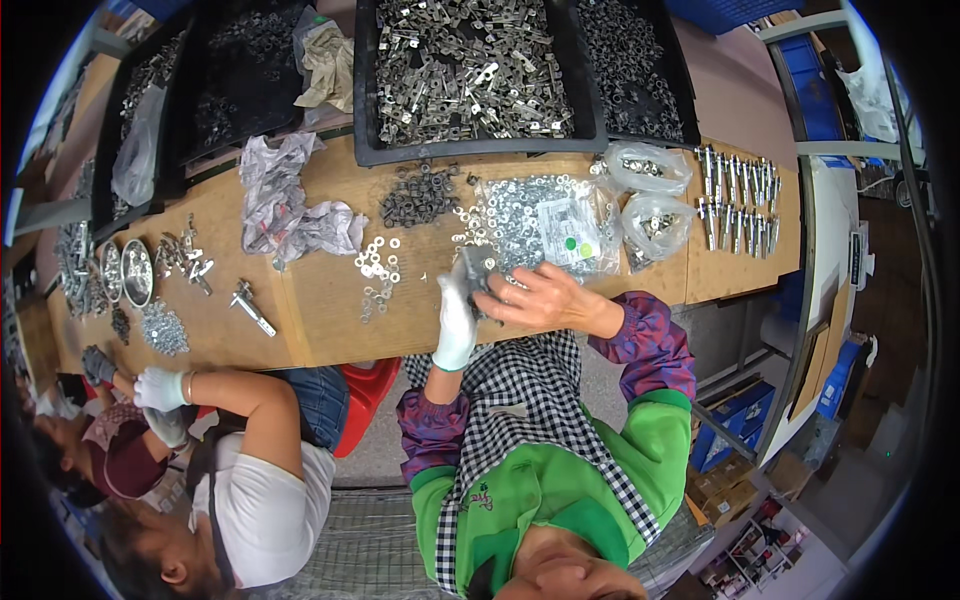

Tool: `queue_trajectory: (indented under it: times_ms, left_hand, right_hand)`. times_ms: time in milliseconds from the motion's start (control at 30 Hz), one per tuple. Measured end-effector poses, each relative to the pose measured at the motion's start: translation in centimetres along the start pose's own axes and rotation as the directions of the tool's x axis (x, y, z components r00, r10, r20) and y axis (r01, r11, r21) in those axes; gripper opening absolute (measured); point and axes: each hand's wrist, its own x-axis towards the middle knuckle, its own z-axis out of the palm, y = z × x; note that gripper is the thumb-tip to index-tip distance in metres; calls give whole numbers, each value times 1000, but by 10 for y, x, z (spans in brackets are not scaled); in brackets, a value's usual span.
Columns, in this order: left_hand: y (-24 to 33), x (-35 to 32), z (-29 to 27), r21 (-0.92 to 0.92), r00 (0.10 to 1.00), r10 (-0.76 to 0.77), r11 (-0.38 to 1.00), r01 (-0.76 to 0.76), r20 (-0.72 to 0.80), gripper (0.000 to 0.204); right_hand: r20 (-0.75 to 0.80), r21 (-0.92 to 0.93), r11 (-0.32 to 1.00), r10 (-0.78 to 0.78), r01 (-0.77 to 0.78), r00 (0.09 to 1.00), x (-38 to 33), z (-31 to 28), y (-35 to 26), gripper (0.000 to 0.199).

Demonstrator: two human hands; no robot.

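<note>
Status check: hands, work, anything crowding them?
Left hand gloved, right hand bare, fingers close together. Anything held: can't make out. Clear plastic bag with washers just beyond; pale washers leftward.

Green jacket (pixel 560 470), checked apron (pixel 515 390), purple sleeves (pixel 655 345), white glove (pixel 457 340) on left hand (pixel 460 310).

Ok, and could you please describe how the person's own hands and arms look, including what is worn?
The left hand wears a white glove with a pale greenish cuff; the right hand is bare. Purple sleeve covers with reddish tones are on both sides, with green sleeves nearer the shoulders.
</note>
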Motion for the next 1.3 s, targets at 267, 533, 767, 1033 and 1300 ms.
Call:
queue_trajectory:
  times_ms: [267,533,767,1033,1300]
  left_hand:
    - [1,2,17,571,897,56,753,-326,438,54]
    - [40,0,75,671,866,148,576,-468,477,59]
    - [43,10,44,524,965,90,825,-211,246,41]
    - [47,14,-2,606,886,408,769,-204,-219,39]
    - [60,25,2,575,738,499,797,-184,-456,36]
  right_hand:
    - [236,-38,990,-122,135,964,-35,-14,11,16]
    - [-47,-1,854,520,-520,853,-214,-38,47,27]
    - [-412,331,35,904,-943,-111,-511,-124,178,25]
    - [-269,352,-190,917,-917,-293,-525,-138,216,21]
    - [-280,269,-92,945,-959,-169,-503,-151,219,17]
